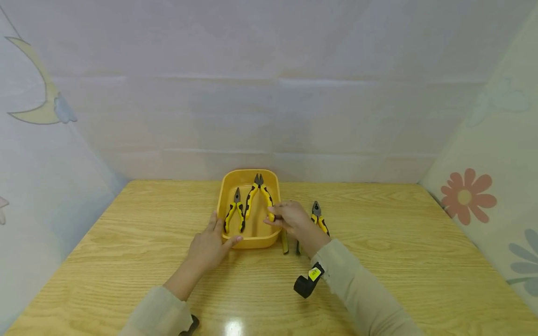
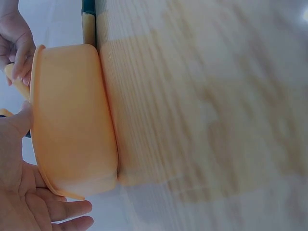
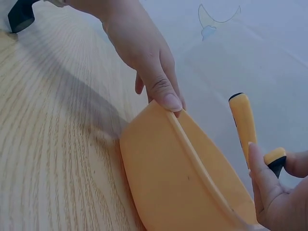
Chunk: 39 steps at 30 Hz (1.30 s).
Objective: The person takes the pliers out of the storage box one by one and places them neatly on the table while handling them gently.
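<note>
A yellow plastic basin stands on the table against the back wall. At its front left corner my left hand rests with the thumb over the rim and the fingers straight along the outer side. My right hand pinches one yellow-and-black handle of diagonal cutting pliers, whose handles are spread. In the right wrist view, these handles stick up above the rim. Long-nose pliers lie inside the basin on the left, jaws pointing to the back.
Combination pliers lie on the wooden table right of the basin, partly covered by my right forearm. Another yellow handle shows close by the basin's right side; its tool's head is hidden. Patterned sheets cover the walls.
</note>
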Each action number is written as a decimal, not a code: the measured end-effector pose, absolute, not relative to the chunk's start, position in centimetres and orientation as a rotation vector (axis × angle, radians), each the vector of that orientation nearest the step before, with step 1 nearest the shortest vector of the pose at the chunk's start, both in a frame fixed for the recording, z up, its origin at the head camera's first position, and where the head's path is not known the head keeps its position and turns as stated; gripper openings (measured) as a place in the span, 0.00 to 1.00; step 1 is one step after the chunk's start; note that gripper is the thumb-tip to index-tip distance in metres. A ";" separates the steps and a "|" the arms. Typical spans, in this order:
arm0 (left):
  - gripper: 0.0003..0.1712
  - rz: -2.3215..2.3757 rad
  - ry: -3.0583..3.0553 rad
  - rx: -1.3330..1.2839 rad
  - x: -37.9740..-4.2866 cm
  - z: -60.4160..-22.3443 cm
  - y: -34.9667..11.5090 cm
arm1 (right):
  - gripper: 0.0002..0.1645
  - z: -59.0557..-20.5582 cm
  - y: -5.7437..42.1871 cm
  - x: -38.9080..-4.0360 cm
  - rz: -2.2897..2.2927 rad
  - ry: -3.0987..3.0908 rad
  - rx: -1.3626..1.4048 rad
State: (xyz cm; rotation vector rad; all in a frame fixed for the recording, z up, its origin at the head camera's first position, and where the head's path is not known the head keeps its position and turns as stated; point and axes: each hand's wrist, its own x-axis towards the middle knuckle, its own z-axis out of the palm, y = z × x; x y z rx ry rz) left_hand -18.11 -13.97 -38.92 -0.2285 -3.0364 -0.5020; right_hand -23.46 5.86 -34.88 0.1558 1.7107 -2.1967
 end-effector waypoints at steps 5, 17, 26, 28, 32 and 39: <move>0.45 -0.508 -3.034 -0.227 -18.2 -39.0 -13.9 | 0.28 -35.0 6.5 -23.0 -2.202 1.705 0.109; 0.46 -0.521 -3.049 -0.234 -18.1 -38.9 -13.8 | 0.22 -34.9 8.4 -21.6 -2.178 1.807 0.078; 0.45 -0.523 -3.046 -0.230 -18.1 -38.9 -13.8 | 0.20 -34.8 9.2 -20.9 -2.158 1.835 0.060; 0.45 -0.523 -3.046 -0.229 -18.1 -38.9 -13.7 | 0.19 -34.9 9.3 -20.7 -2.167 1.828 0.081; 0.46 -0.518 -3.049 -0.230 -18.0 -38.9 -13.8 | 0.17 -35.1 9.6 -20.5 -2.168 1.826 0.107; 0.46 -0.517 -3.054 -0.221 -18.0 -38.8 -13.8 | 0.22 -35.4 10.5 -20.2 -2.176 1.818 0.075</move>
